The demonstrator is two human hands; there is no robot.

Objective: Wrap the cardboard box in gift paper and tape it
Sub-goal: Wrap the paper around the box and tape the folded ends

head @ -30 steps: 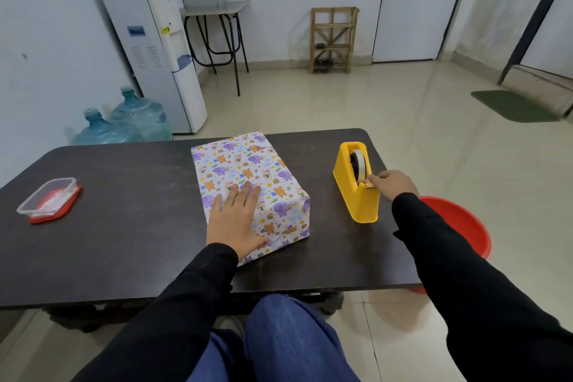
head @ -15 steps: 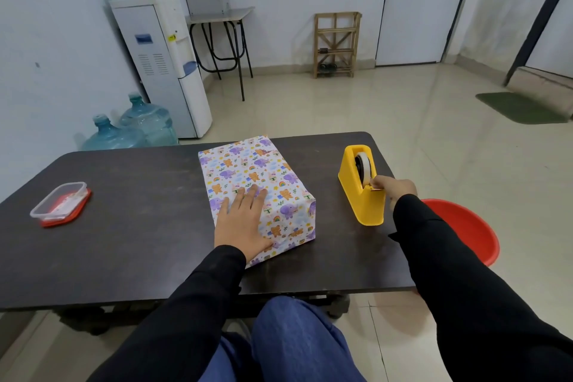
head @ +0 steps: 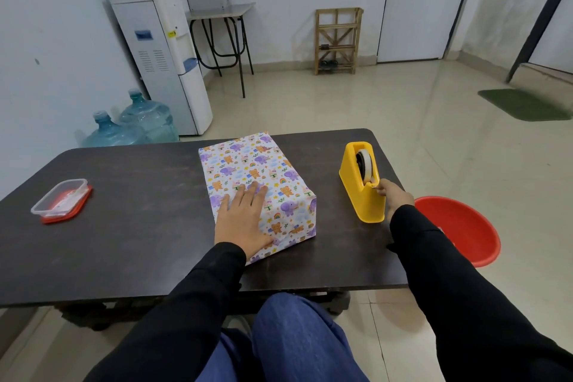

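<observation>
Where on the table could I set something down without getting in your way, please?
The widest bare patch lies between the lidded container and the wrapped box. The right end is crowded: left hand on the box, right hand at the tape dispenser.

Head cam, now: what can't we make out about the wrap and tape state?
- Wrapped box: underside and far end face away from the head view; part of the top sits under the left hand. No tape discernible.
- Tape dispenser: the right hand covers the cutter end, so any pulled strip is too small to see.
</observation>
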